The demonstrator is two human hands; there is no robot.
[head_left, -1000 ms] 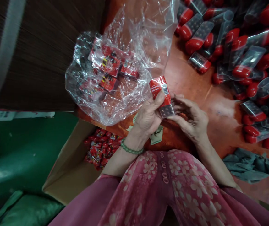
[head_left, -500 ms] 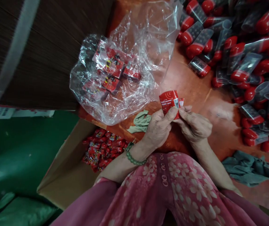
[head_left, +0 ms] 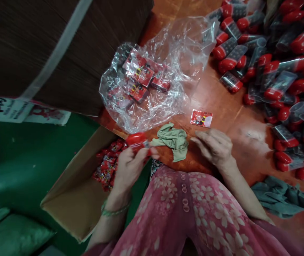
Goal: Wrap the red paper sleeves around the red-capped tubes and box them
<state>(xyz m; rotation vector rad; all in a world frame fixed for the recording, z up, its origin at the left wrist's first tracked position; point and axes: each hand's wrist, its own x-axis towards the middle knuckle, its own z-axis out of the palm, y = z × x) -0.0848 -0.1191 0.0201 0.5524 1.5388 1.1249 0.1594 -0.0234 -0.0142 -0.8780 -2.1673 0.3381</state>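
Note:
My left hand is closed on a red packet, blurred by motion, at the table's edge beside the open cardboard box. My right hand is over the table with its fingers bent together; whatever they hold, if anything, is hidden. Just above its fingertips a small red printed card lies flat on the table. Between my hands is a crumpled light green cloth. A clear plastic bag with several red printed packs lies behind the cloth.
The cardboard box at the left holds many red packets. A pile of clear tubes with red caps covers the right side. A dark green cloth lies at the right edge. A large dark box stands at the upper left.
My hands have parted. My left hand has moved left with the red packet, toward the cardboard box. The small red card now lies uncovered on the table near my right hand.

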